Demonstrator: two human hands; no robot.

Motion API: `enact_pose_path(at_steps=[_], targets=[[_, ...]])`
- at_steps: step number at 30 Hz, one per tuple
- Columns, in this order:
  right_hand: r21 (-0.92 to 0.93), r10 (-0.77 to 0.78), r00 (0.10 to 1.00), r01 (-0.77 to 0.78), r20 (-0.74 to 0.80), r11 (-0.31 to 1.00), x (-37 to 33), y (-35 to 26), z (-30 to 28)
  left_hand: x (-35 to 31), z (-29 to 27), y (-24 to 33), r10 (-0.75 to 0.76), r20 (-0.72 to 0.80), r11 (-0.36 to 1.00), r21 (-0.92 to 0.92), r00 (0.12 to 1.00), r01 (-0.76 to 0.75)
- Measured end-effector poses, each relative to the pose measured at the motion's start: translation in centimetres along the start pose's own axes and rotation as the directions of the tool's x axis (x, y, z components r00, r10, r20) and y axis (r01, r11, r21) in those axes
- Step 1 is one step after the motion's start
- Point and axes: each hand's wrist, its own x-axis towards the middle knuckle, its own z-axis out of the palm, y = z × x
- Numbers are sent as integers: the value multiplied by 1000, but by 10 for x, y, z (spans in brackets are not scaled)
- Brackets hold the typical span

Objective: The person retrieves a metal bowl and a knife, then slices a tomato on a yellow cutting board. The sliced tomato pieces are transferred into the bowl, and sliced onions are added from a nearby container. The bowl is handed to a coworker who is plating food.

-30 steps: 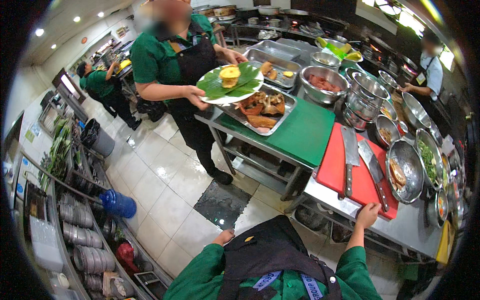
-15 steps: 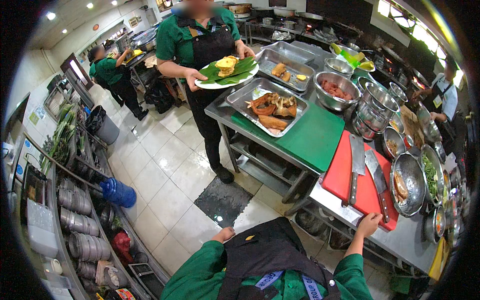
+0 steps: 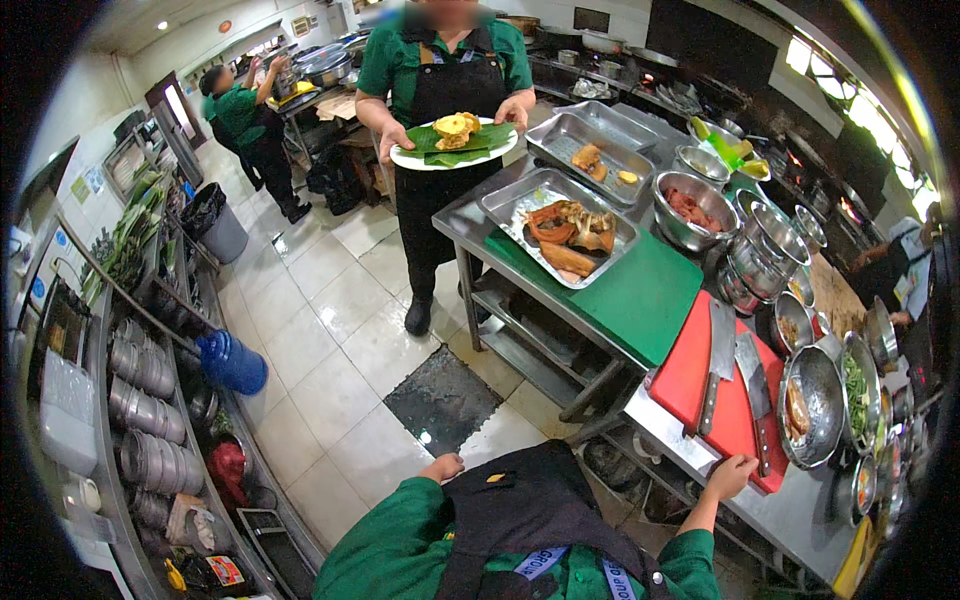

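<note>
My left hand (image 3: 443,467), loosely curled with nothing visible in it, hangs beside my black apron (image 3: 530,490) over the floor. My right hand (image 3: 733,476) is also curled, at the front edge of the metal table by the red cutting board (image 3: 680,385). Closest to it is the dark handle of a large knife (image 3: 752,375); a gap shows between hand and handle. A cleaver (image 3: 721,340) lies left of that knife on the same board. Beside the board stands a metal wok (image 3: 812,420) with a browned piece of food (image 3: 797,408).
Facing me, a co-worker (image 3: 450,80) holds a white plate (image 3: 408,161) with leaves and yellow food. A green board (image 3: 640,310) bears part of a metal tray (image 3: 605,270) of cooked meat. Bowls (image 3: 695,228) crowd the right. A dark floor mat (image 3: 440,400) lies ahead.
The co-worker with the plate has stepped back and straightened. A second co-worker at far left has raised their arms. My view has shifted slightly; my hands stay nearly in place.
</note>
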Motion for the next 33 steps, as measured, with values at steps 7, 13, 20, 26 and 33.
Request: enact_pose_path(at_steps=[7, 13, 20, 26, 33], targets=[[4, -35, 999, 35, 10, 999, -1, -1, -3, -2, 2, -1, 76, 21, 995, 64, 997, -77], [-29, -17, 1000, 17, -10, 999, 0, -3, -3, -6, 8, -4, 9, -10, 999, 44, 1000, -8], [-4, -22, 1000, 22, -15, 1000, -1, 1, -6, -22, -4, -12, -37, 45, 999, 6, 998, 37], [143, -21, 999, 25, -28, 989, -12, -12, -19, -79, -178, 79, -185, -286, 152, -954, 940, -260], [153, -21, 1000, 23, -15, 988, -32, -38, -52, -161, -400, 114, 183, 42, 789, -602, 982, -121]])
